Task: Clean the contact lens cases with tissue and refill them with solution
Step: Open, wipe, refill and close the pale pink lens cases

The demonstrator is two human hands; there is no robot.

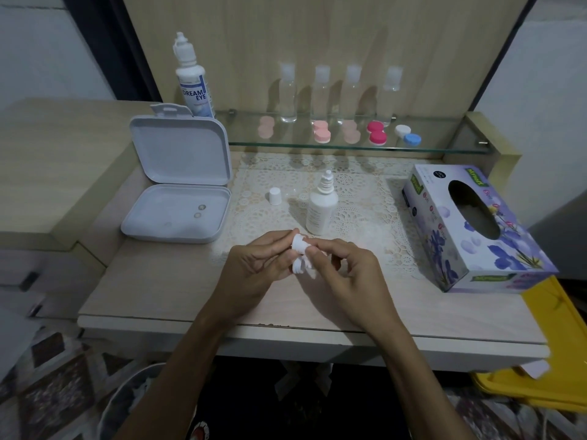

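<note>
My left hand (pixel 260 260) grips a white contact lens case (pixel 298 254) above the table's middle. My right hand (pixel 343 265) pinches a bit of white tissue (pixel 309 268) against the case. Just behind my hands stands a small white solution bottle (pixel 319 209) with its cap off; the white cap (pixel 275 196) sits to its left on the lace mat. A tissue box (pixel 473 230) with purple flowers lies at the right. On the glass shelf (pixel 349 147) rest a pink case (pixel 321 131), a red case (pixel 376 132) and a white-and-blue case (pixel 408 134).
An open grey plastic box (pixel 178 188) stands at the left with two lenses in its base. A larger solution bottle (pixel 192 79) stands behind it. Several clear bottles (pixel 320 93) line the shelf. A yellow object (pixel 552 354) lies lower right, a bin (pixel 133 404) below the table.
</note>
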